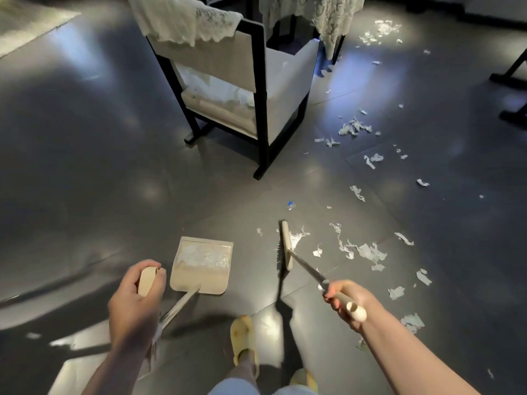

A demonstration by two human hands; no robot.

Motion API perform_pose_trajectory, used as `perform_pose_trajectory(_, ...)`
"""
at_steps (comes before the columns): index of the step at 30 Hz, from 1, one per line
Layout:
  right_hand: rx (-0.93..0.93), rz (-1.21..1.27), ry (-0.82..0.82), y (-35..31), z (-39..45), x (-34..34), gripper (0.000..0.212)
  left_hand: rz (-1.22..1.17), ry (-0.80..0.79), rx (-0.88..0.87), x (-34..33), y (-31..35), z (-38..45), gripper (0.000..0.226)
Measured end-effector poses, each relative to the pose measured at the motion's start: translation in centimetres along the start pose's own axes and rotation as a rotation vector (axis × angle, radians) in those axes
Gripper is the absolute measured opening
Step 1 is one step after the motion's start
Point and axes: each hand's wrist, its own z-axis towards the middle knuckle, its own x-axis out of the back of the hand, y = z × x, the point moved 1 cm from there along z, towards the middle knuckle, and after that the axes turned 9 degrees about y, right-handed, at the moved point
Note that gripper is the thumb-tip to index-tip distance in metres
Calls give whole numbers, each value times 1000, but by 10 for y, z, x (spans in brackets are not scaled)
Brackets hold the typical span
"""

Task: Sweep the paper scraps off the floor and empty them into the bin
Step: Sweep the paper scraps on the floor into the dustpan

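**Dustpan part filled, broom at the scraps, both hands gripping handles**

Bottom centre: yellow slipper (243, 337) on the dark floor (85, 166), a second slipper (305, 380) at the bottom edge.

Lower left: left hand (137, 297) curled round the pale grip of the dustpan handle (178, 306), thumb over the top end. Metal shaft runs up-right to the beige dustpan (199, 269), which sits flat on the floor just left of centre with white scraps inside it.

Lower right: right hand (346, 302) wrapped round the pale end of the broom handle (309, 269); the hollow tip sticks out behind the fist. Shaft runs up-left to the broom head (286, 245), edge-on to the camera, bristles on its left side, just right of the dustpan and apart from it.

Paper scraps (365, 250): thick patch right of the broom head, some touching it; more along the right edge. Farther up, a trail through mid-right (353, 128) to a bright patch at upper right (379, 31). Small blue-and-white bit (291, 205) above the broom head.

Upper centre: dark-framed chair (256, 89) with pale cushions, lace cloth (185, 21) draped over its back. Another lace cloth (328, 15) hangs behind it. Pale rug (25, 21) at upper left. Bin not visible.
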Motion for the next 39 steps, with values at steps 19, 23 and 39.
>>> perform_pose_trajectory(19,-67,339,-115,-65,17,-39,10,15,-86,-3,-60,34,137,10)
perform_pose_trajectory(23,-25,302,16,-62,8,-34,16,69,-172,-82,-76,44,132,16)
perform_pose_trajectory(39,-48,543,-188,-127,41,-11,6,80,-132,-92,-129,80,120,7)
